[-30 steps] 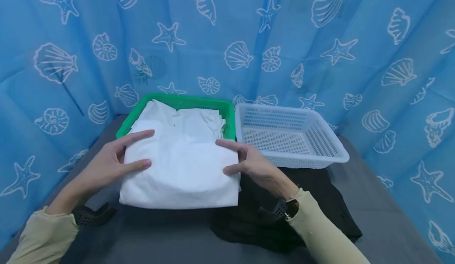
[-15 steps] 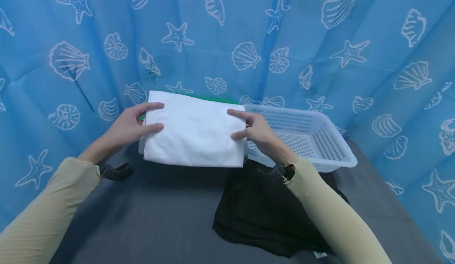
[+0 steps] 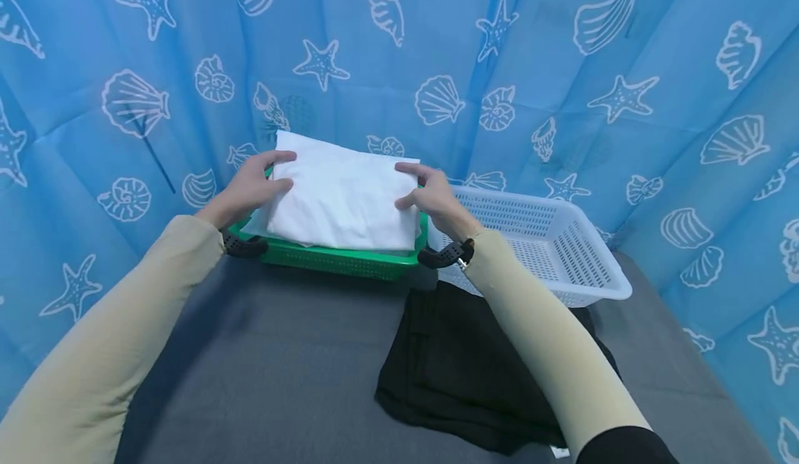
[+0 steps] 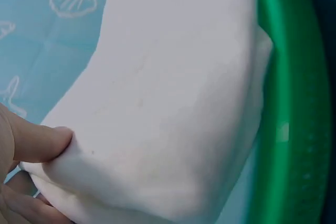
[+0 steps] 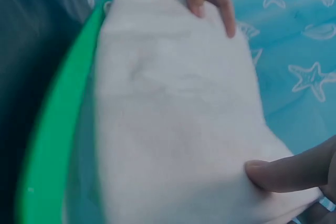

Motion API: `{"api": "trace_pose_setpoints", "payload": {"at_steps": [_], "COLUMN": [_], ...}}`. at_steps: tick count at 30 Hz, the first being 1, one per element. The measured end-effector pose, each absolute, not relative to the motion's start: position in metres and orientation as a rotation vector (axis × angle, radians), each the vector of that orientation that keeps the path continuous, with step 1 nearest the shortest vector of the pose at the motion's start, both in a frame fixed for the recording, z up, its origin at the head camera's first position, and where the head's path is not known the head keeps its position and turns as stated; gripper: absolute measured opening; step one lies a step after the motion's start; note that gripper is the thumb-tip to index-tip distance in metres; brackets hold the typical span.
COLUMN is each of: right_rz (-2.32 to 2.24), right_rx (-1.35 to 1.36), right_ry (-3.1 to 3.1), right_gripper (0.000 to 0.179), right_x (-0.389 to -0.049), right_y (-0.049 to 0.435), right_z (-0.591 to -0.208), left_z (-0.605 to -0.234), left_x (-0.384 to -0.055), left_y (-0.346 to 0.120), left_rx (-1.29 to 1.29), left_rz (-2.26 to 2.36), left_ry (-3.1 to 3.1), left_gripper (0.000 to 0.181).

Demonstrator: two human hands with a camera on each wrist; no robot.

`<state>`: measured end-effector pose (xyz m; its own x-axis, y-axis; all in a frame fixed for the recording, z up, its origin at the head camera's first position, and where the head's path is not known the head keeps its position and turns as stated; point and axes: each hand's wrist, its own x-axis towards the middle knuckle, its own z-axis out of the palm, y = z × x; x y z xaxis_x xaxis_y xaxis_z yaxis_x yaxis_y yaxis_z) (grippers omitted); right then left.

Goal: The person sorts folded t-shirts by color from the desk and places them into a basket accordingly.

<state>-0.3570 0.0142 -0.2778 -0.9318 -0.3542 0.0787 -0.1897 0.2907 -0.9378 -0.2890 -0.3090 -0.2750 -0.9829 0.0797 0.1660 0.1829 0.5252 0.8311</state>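
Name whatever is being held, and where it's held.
A folded white cloth: the left grip holds its left edge, the right grip its right edge.

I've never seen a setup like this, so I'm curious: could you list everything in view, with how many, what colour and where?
White cloth: one bundle (layers uncountable), white, held over the green basket
Green basket: one, green, beneath the white cloth
White basket: one, white, right of the green one
Black cloth: one folded bundle, black, in front of the white basket
Tag: one, white, at the black cloth's near edge
Table: one, grey, under everything
Curtain: blue with white shells and starfish, behind
Wristbands: two, black, one per wrist
Sleeves: two, beige, on the forearms
Left hand: one, pinching the cloth's left side
Right hand: one, pinching its right side
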Motion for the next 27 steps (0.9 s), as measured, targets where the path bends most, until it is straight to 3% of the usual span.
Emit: {"api": "trace_pose_setpoints", "payload": {"at_steps": [6,12,20,27], "right_rz": [-1.508,-0.985,-1.26,-1.317], "right_rx": [-0.521,-0.831,-1.026,-1.077], "right_ry": [2.536,2.754,2.65,2.578], "right_gripper": [0.069,0.055,0.024,0.018], "right_x": [-0.371,-0.365,-0.294,-0.234], "right_y": [0.002,0.013,0.079,0.141], "right_z": [-0.283,-0.287,-0.283,-0.3], "left_z": [-0.265,-0.274,-0.299,-0.328], "left_x": [-0.306,-0.296,-0.242,-0.203], "left_y": [-0.313,-0.302,-0.214,-0.143], "left_rx": [-0.158,-0.107,-0.421,-0.685], "left_rz": [-1.374,-1.169,-1.215,-1.371], "left_ry": [-2.759,-2.847,-2.289,-2.526], "left_gripper": [0.057,0.06,0.031,0.03]}}
